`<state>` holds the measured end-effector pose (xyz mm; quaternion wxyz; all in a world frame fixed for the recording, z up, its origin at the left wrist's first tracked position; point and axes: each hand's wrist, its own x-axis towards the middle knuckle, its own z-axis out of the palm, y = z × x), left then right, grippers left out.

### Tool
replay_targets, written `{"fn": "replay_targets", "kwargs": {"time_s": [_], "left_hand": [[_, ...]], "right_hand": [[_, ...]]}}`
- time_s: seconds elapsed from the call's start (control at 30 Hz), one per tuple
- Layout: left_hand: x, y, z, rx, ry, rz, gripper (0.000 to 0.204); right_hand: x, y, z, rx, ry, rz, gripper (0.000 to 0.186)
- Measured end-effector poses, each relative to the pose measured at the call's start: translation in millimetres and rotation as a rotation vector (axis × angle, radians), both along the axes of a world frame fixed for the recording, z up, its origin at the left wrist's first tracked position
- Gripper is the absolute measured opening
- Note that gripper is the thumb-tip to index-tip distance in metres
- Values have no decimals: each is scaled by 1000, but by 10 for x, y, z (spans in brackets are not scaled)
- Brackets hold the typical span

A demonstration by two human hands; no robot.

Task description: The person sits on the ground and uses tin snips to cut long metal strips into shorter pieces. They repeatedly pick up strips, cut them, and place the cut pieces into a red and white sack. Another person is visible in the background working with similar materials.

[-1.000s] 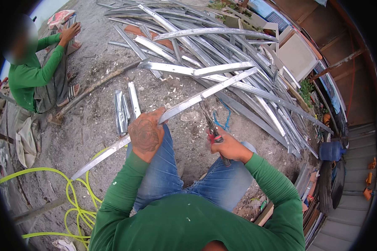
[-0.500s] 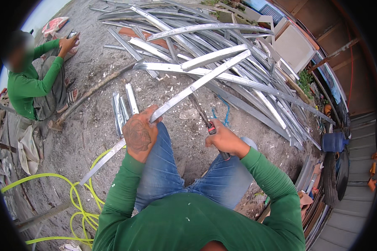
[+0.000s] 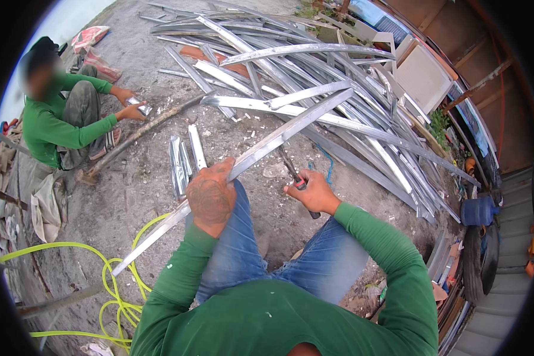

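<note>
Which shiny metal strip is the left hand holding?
The long strip slanting from near the yellow hose up toward the pile; only it passes through the left hand.

Long silvery metal channel (image 3: 279,142) aslant in left hand (image 3: 211,197), dark red-marked tool (image 3: 289,165) in right hand (image 3: 315,193)

The long-sleeved shirt (image 3: 273,314) is green, the jeans (image 3: 234,252) blue.
</note>
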<state>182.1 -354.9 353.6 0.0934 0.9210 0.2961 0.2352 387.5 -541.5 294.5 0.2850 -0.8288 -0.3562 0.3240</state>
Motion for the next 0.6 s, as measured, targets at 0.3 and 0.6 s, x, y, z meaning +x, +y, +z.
{"fn": "replay_targets", "kwargs": {"time_s": [0.3, 0.6], "left_hand": [[62, 425, 15, -126, 74, 114, 23], [14, 482, 706, -1149, 26, -184, 60]], "right_hand": [[-82, 165, -270, -131, 647, 220, 81], [499, 530, 571, 1215, 669, -143, 131]]}}
